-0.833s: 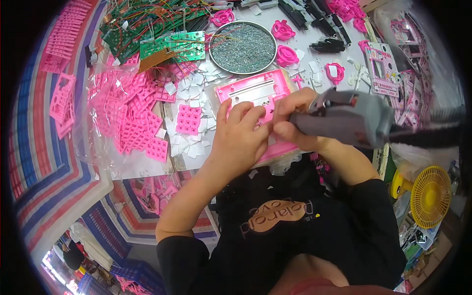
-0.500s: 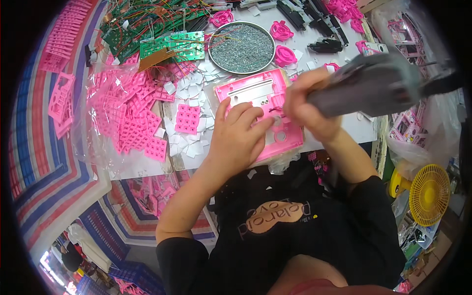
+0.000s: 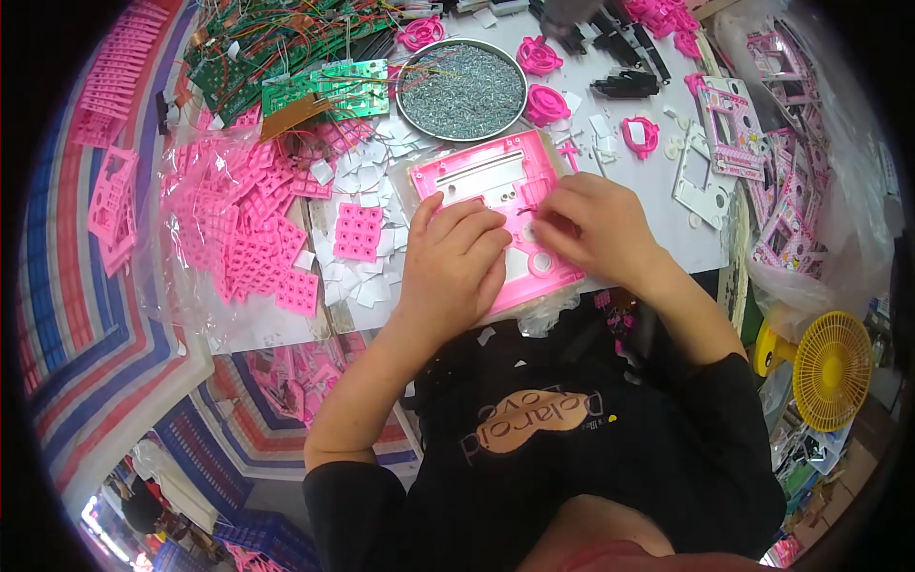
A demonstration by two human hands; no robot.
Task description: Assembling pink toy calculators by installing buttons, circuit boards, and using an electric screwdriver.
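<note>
A pink plastic housing (image 3: 559, 275) with slots and round openings lies on the table in front of me. My left hand (image 3: 450, 255) rests over its left side, fingers stretched out and slightly bent. Over the right side of the housing, my right hand (image 3: 600, 227) has its fingers curled down and drawn together near a small opening. What those fingertips hold, if anything, is hidden. Just beyond the housing stands a round metal tray (image 3: 522, 107) full of small screws.
Green circuit boards (image 3: 329, 91) with wires lie back left, near pink keypads (image 3: 253, 224) in clear plastic. White paper pieces (image 3: 362, 181) surround one keypad sheet (image 3: 357, 234). Pink rings (image 3: 546, 105) and black parts (image 3: 626, 84) lie behind, printed frames (image 3: 732, 124) right, a yellow fan (image 3: 831, 372) below.
My right hand has let go of the grey power tool and come down to the housing. A blurred dark shape now shows at the top edge. My left hand stays on the housing.
</note>
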